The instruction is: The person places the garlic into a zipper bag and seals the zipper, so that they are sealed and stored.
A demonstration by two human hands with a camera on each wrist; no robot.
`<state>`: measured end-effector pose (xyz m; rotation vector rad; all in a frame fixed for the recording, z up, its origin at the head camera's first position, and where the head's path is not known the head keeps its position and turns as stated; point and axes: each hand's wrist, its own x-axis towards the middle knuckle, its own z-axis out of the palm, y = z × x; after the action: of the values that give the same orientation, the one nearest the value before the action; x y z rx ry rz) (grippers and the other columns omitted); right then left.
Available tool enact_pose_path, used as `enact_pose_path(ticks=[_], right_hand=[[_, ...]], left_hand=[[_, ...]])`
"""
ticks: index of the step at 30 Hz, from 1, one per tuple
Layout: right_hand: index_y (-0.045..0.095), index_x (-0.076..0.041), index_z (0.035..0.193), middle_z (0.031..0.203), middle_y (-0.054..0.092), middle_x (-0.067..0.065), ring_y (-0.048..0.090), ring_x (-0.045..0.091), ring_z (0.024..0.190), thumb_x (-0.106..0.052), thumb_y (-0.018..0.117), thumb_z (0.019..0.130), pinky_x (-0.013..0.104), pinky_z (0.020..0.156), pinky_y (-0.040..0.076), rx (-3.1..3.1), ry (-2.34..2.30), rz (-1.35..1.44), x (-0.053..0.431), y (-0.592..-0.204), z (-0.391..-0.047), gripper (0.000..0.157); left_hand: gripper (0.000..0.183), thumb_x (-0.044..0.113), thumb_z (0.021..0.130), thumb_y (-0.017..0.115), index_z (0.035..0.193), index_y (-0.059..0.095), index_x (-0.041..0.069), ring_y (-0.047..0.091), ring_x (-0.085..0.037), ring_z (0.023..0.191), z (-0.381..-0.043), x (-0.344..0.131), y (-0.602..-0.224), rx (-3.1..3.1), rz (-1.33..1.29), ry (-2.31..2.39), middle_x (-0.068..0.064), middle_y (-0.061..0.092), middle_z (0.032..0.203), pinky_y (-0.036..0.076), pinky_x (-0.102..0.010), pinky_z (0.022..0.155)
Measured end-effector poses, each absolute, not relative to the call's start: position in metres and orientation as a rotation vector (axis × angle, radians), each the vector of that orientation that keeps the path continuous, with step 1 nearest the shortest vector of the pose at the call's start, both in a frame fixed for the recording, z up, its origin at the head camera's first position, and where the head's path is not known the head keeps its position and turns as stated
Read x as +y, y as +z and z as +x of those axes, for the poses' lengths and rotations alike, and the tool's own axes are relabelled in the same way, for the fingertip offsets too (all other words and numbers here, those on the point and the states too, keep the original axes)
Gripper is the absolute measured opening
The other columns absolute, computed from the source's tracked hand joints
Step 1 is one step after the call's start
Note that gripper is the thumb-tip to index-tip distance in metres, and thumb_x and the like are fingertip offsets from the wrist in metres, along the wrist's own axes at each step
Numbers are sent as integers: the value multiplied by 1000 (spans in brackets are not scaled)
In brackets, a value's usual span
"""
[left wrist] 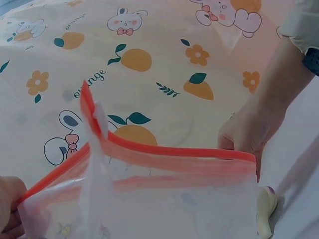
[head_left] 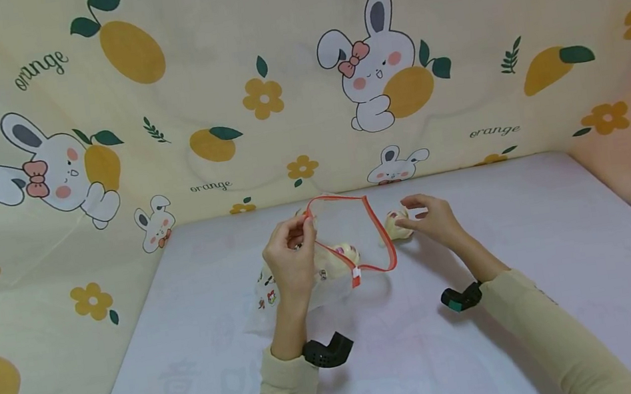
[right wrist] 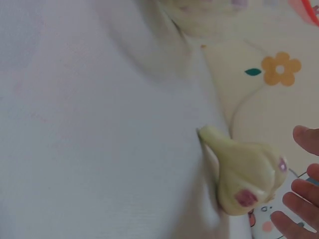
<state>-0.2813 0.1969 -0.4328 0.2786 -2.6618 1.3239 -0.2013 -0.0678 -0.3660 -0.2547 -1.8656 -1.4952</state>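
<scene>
My left hand (head_left: 292,254) pinches the orange-red rim of a clear zip bag (head_left: 336,281), whose mouth is spread wide. A white slider (head_left: 356,272) sits on the rim's near side. Inside the bag shows a pale garlic bulb (head_left: 347,251) with purple patches; part of the contents is hidden behind my left hand. To the bag's right, another garlic bulb (right wrist: 246,174) lies on the table with its stem sticking out. My right hand (head_left: 432,219) is beside this bulb, and in the right wrist view its fingers (right wrist: 301,196) are spread and apart from it.
The pale table (head_left: 209,387) ends at a fabric backdrop (head_left: 296,58) printed with rabbits and oranges. Black wrist cameras are strapped on both wrists, the left one (head_left: 330,351) close to the bag's near edge.
</scene>
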Motion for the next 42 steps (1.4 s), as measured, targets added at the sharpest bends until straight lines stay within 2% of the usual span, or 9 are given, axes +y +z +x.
enact_pose_path(ticks=[12,21,29,33,42], right_hand=[[51,9,132,134,54,31,51,43,126,-13,76,81,51,100,51,-2716,1422,242,201,-450,-290,60],[48,8,135,139,51,30,58,46,117,-12,76,81,50,98,52,-2758,1438,209,199,-455,-293,64],[45,8,137,141,48,30,59,47,116,-10,77,80,48,97,53,-2769,1466,207,197,-458,-293,68],[46,8,137,140,48,30,60,47,115,-12,77,80,47,96,53,-2783,1457,206,197,-460,-294,67],[48,8,135,138,50,31,58,46,118,-12,75,82,47,98,53,-2830,1444,176,196,-461,-296,63]], left_hand=[[15,7,88,67,90,70,-7,63,-10,68,-201,-68,-366,-1867,-237,-1514,-22,69,81,52,-7,64],[15,7,88,67,91,70,-8,62,-9,68,-202,-68,-366,-1878,-229,-1514,-22,69,81,51,-6,64],[13,5,87,68,89,70,-8,63,-11,68,-203,-68,-367,-1867,-235,-1512,-23,69,81,51,-6,63],[13,4,87,68,89,70,-9,64,-13,68,-202,-68,-367,-1866,-239,-1514,-23,69,81,51,-6,64],[14,6,87,67,90,70,-8,62,-8,68,-202,-67,-366,-1871,-234,-1511,-23,69,81,51,-6,64]])
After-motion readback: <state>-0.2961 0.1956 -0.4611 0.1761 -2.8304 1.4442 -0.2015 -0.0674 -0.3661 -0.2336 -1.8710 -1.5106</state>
